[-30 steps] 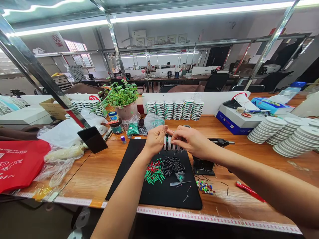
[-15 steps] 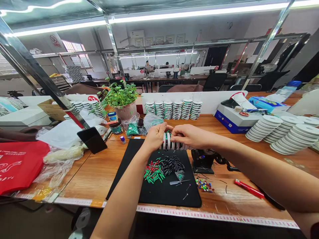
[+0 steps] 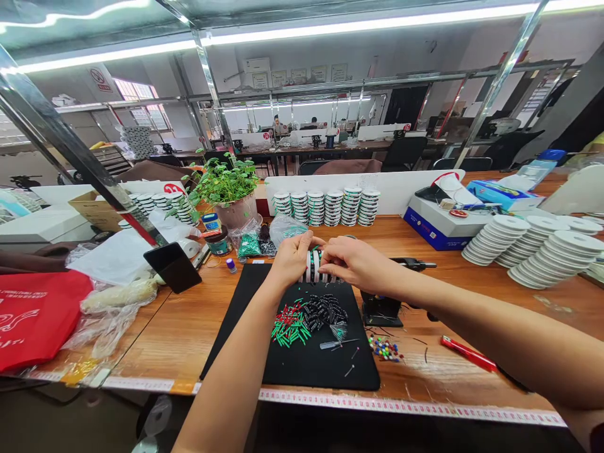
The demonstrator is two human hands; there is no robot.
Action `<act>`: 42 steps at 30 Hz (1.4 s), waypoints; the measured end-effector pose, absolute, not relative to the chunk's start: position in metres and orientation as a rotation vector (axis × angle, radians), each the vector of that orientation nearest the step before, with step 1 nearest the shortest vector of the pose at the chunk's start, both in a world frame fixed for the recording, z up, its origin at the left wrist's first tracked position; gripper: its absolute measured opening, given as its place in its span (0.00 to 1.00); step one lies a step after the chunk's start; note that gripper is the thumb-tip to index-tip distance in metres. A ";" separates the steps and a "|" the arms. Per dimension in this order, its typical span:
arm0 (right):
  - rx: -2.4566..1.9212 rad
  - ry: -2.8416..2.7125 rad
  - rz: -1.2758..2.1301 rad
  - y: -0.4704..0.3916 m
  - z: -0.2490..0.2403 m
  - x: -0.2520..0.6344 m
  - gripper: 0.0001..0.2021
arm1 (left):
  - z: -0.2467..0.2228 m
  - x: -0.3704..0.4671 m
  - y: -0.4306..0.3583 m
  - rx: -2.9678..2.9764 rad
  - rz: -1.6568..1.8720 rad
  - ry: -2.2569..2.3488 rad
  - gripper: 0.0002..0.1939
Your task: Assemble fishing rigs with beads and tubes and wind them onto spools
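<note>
A row of white spools (image 3: 309,272) with black and green windings is held level between my hands, above the back edge of a black mat (image 3: 240,340). The fingers of my left hand (image 3: 292,255) are wrapped round the row's left end. My right hand (image 3: 346,259) has its fingertips pinched together against the top of the spools. Whatever thin piece it may hold there is too small to make out. Beside the row's right end stands a black hand-cranked device (image 3: 381,311), its crank handle (image 3: 418,264) showing behind my right forearm.
On the mat lie red and green tubes (image 3: 291,324), black pieces (image 3: 325,311) and a small screwdriver (image 3: 337,344). Coloured beads (image 3: 385,348) and a red knife (image 3: 467,353) lie right. Stacked spools (image 3: 333,207) stand behind, near a potted plant (image 3: 226,182) and a phone (image 3: 172,266).
The crank handle has swung from low right up to above my right forearm. My right hand has shifted slightly left along the spools. My left hand keeps its hold.
</note>
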State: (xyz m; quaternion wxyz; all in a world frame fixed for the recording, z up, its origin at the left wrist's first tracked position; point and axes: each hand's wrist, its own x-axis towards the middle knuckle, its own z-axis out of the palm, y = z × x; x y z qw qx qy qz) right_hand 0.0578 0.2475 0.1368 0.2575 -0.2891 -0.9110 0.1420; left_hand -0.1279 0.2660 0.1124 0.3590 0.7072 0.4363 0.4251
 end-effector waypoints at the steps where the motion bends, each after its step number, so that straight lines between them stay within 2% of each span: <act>1: -0.777 -2.470 0.381 0.247 0.136 0.059 0.09 | 0.113 -0.128 0.266 1.823 1.098 1.131 0.29; 6: -0.747 -2.482 0.540 0.252 0.142 0.063 0.07 | 0.114 -0.128 0.265 1.822 1.097 1.152 0.28; 13: -0.974 -2.499 0.736 0.259 0.155 0.057 0.04 | 0.114 -0.127 0.266 1.803 1.113 1.131 0.29; 16: -1.070 -2.454 0.737 0.257 0.157 0.052 0.04 | 0.114 -0.127 0.266 1.817 1.109 1.146 0.29; 19: -1.126 -2.397 0.666 0.255 0.158 0.050 0.09 | 0.116 -0.128 0.265 1.863 1.102 1.156 0.29; 21: -1.053 -2.369 0.663 0.252 0.155 0.052 0.12 | 0.117 -0.128 0.263 1.896 1.112 1.135 0.27; 23: -0.943 -2.289 0.663 0.248 0.148 0.059 0.10 | 0.118 -0.129 0.262 1.925 1.118 1.110 0.23; 25: -0.874 -2.166 0.533 0.242 0.136 0.068 0.06 | 0.119 -0.130 0.261 1.949 1.099 1.109 0.20; 27: -0.859 -2.108 0.292 0.236 0.121 0.079 0.06 | 0.120 -0.132 0.262 2.030 1.093 1.121 0.18; 31: -0.805 -2.237 -0.024 0.228 0.093 0.094 0.19 | 0.123 -0.136 0.255 2.473 1.162 1.093 0.15; 35: -0.763 -2.274 -0.154 0.228 0.085 0.097 0.27 | 0.124 -0.137 0.236 2.886 1.143 1.048 0.11; 42: -0.696 -2.252 -0.217 0.229 0.085 0.097 0.28 | 0.115 -0.140 0.221 2.958 1.211 0.927 0.11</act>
